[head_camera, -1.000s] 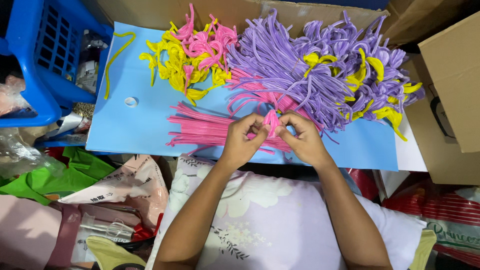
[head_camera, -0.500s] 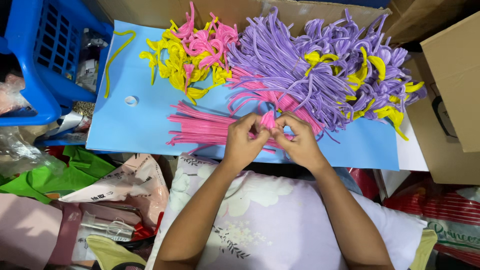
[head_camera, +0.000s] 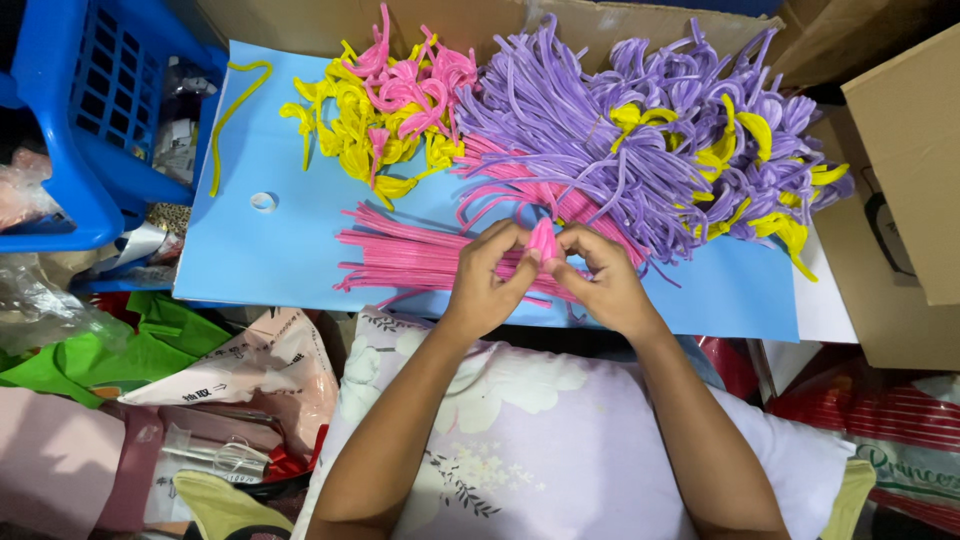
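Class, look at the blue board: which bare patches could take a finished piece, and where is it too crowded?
Bare blue board shows left of the straight pink stems, around the small white ring. A narrower strip lies right of the right hand, below the purple pile. The top edge and centre are crowded.

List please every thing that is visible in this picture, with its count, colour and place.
bent pink piece: one, pink, pinched between both hands
straight pink stems: many, pink, lying on the board left of the hands
purple stems: large heap, purple with yellow parts, upper right
yellow and pink shapes: heap, upper middle
yellow stem: one, board's left edge
blue board: one, light blue, under everything
small ring: one, pale, on board left
blue basket: one, upper left
cardboard box: brown, right
left hand: on the piece
right hand: on the piece
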